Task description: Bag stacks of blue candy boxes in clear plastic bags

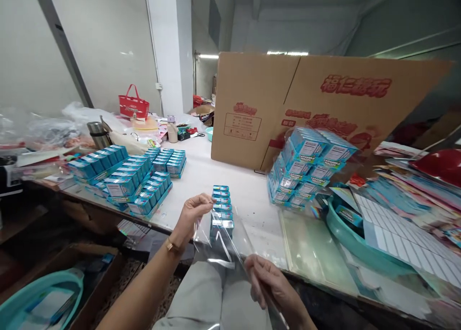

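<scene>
A clear plastic bag (243, 231) is stretched between my two hands above the table's front edge. My left hand (197, 209) pinches its upper left corner. Lower down, my right hand (266, 276) is closed on the bag's right side. Behind the film stands a row of small blue boxes (222, 200), partly seen through the plastic. More blue boxes (124, 181) sit in grouped rows to the left. On the right, a tall stack of wrapped blue boxes (302, 169) leans near the carton. A pile of flat clear bags (317, 248) lies to the right of my right hand.
A large cardboard carton (252, 94) stands across the back of the table (198, 169). At right is a teal basin (360, 246) with printed card sheets (403, 229). A steel flask (98, 135) and a red basket (133, 104) are at back left. Another teal basin (77, 277) sits lower left.
</scene>
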Demonstrator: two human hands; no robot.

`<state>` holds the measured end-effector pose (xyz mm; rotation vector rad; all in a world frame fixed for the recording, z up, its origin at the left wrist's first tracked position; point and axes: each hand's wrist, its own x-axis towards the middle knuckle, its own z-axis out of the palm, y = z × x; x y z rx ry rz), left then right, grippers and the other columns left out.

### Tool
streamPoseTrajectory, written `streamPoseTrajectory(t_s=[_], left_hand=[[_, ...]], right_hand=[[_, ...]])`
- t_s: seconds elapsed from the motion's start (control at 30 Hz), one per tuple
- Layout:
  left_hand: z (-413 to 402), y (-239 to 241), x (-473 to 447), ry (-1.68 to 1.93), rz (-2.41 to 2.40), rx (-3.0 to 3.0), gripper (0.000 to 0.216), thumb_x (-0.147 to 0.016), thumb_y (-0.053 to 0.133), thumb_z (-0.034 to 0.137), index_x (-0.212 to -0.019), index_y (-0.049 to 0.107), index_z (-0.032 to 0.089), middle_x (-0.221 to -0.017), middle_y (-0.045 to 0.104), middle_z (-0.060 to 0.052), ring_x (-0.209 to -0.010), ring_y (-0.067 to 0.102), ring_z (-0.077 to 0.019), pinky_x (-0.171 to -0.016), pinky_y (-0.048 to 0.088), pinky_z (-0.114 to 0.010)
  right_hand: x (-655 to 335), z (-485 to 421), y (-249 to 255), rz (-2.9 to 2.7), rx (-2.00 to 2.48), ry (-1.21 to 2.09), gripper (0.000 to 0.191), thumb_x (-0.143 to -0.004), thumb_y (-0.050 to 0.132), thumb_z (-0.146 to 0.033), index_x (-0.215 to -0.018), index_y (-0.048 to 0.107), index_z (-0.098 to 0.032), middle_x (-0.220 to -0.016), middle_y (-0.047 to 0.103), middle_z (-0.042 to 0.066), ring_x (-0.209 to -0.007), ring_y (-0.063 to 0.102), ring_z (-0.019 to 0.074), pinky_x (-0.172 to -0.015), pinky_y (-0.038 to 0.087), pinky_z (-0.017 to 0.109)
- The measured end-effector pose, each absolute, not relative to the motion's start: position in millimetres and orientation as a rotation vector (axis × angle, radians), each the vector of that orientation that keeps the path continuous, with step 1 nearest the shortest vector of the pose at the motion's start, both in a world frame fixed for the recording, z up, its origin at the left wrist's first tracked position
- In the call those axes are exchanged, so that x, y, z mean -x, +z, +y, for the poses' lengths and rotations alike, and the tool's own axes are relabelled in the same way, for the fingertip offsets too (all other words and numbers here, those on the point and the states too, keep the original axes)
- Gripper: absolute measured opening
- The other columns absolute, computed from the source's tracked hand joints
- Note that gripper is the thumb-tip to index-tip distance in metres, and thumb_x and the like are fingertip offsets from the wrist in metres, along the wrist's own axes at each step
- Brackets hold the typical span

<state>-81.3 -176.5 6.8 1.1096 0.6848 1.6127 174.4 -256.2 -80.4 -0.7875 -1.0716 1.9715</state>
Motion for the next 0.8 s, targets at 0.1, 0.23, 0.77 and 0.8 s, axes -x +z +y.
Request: streamPoseTrajectory(t_s=[0.1, 0.23, 0.77, 0.8], left_hand=[[-177.8, 9.9, 78.5, 1.521, 0.413, -0.760, 0.016, -0.070, 0.071, 0.019, -0.061, 0.058, 0.016, -0.071, 0.055, 0.001, -0.070, 0.056, -0.0110, -0.078, 0.049, -0.026], [-175.0, 2.6, 72.5, 1.295, 0.327, -0.564, 0.014, -0.075, 0.067, 0.016, -0.068, 0.056, 0.016, -0.066, 0.053, 0.002, -0.049, 0.046, -0.0059, -0.049, 0.042, -0.019], [-232.1, -61.7, 68.6, 0.774, 0.609, -0.653, 0.040, -0.077, 0.069, 0.054, -0.081, 0.066, 0.014, -0.054, 0.054, 0.001, -0.037, 0.035, -0.0054, -0.040, 0.031, -0.023], [-235.2, -69.1, 67.7, 0.780, 0.601, -0.624, 0.037, -0.076, 0.071, 0.051, -0.081, 0.065, 0.015, -0.050, 0.050, 0.003, -0.034, 0.028, -0.0035, -0.039, 0.027, -0.022]], right_hand=[[-181.3, -264.6, -78.3, -1.098, 0.731, 1.979, 0.043, -0.085, 0.066, -0.050, -0.113, 0.063, -0.018, -0.056, 0.063, 0.001, -0.040, 0.049, 0.0096, -0.043, 0.032, 0.021], [-191.8, -241.1, -54.6, -1.188, 0.707, 1.653, 0.070, -0.081, 0.065, -0.062, -0.141, 0.046, -0.031, -0.128, 0.062, 0.013, -0.113, 0.060, 0.0277, -0.083, 0.050, 0.038], [-128.7, -212.8, -53.0, -0.712, 0.564, 1.775, 0.026, -0.083, 0.068, -0.048, -0.079, 0.059, -0.024, -0.054, 0.025, -0.011, -0.044, 0.020, 0.0080, -0.067, 0.049, 0.030], [-127.6, -215.6, -57.5, -0.691, 0.556, 1.779, 0.028, -0.084, 0.066, -0.051, -0.081, 0.060, -0.024, -0.056, 0.026, -0.010, -0.044, 0.018, 0.0078, -0.065, 0.048, 0.029]])
